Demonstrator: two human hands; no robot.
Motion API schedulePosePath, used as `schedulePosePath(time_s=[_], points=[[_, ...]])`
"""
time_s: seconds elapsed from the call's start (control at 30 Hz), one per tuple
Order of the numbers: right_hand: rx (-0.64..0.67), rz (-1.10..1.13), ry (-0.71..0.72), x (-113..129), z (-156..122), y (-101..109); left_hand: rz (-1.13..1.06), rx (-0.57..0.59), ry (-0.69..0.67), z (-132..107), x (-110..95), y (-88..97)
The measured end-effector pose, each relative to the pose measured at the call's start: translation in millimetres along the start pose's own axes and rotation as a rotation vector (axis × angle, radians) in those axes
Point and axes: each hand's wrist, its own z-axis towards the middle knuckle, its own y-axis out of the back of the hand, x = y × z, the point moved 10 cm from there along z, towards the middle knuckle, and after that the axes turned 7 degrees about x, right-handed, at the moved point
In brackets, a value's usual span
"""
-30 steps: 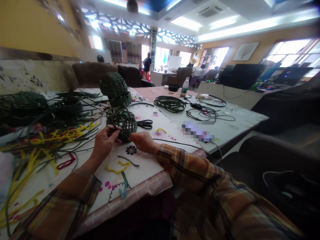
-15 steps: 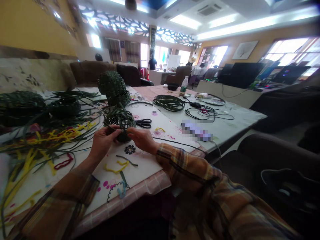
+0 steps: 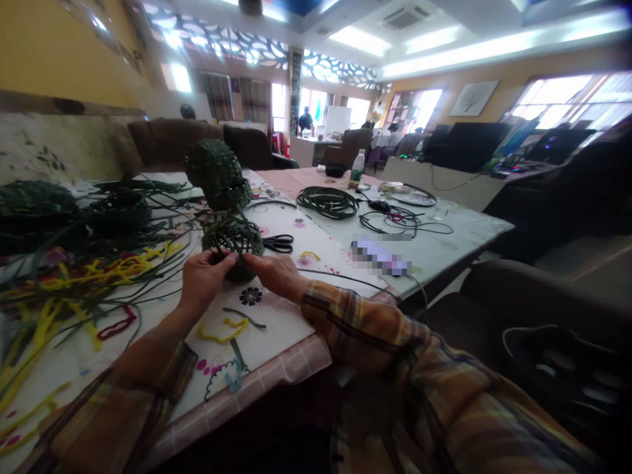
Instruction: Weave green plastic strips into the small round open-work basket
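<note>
A dark green basket-like weave of flat strips [image 3: 234, 235] stands on the table in front of me, its upper part an open lattice. My left hand [image 3: 208, 273] pinches its near left side, thumb and forefinger together. On the near right side, my right hand [image 3: 276, 271] grips the same weave with closed fingers. Both hands' fingertips partly hide the strips between them. Just behind it rises a tall, densely woven green piece [image 3: 214, 172]. Black-handled scissors [image 3: 279, 243] lie right beside the weave, beyond my right hand.
Loose green strips and yellow fuzzy strands [image 3: 133, 266] cover the left side, near more woven pieces [image 3: 121, 214]. To the right lie a coiled green strip bundle [image 3: 328, 202], a bottle [image 3: 357, 170], a computer mouse [image 3: 380, 205] and a blurred-out pale object [image 3: 380, 255].
The whole view has shifted slightly, so things appear a little further left. Both hands keep hold of the weave, with only small finger movement.
</note>
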Motion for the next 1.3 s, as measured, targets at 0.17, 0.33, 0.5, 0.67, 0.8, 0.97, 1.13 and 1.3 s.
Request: schedulePosePath(time_s=[0.17, 0.33, 0.5, 0.67, 0.8, 0.97, 1.13, 1.3], points=[[0.014, 0.078, -0.072, -6.0, 0.7, 0.9, -0.146, 0.038, 0.057, -3.4, 3.0, -8.9], [-0.050, 0.291, -0.038, -12.8, 4.5, 4.8, -0.245, 0.067, 0.076, -4.5, -0.5, -12.8], [-0.070, 0.374, -0.024, -24.7, 10.7, 5.3, -0.232, 0.162, 0.067, -1.0, -2.5, -16.1], [-0.088, 0.390, -0.003, -25.8, 13.6, 10.5, -0.222, 0.284, 0.073, -0.7, -5.6, -25.8], [-0.134, 0.320, -0.038, -23.0, 6.0, 22.8, -0.171, 0.206, 0.085, -1.0, -7.3, -20.6], [-0.429, 0.127, 0.022, -1.0, -31.3, 59.4, -0.171, 0.084, 0.087, -0.5, -6.2, -10.3], [-0.141, -0.013, 0.128, 18.4, -30.3, 25.6, -0.165, 0.079, 0.089, 2.3, 0.6, -8.8], [0.081, 0.057, -0.223, -40.8, -5.4, -1.8, -0.131, 0.102, 0.096, 1.1, 2.7, -10.4]])
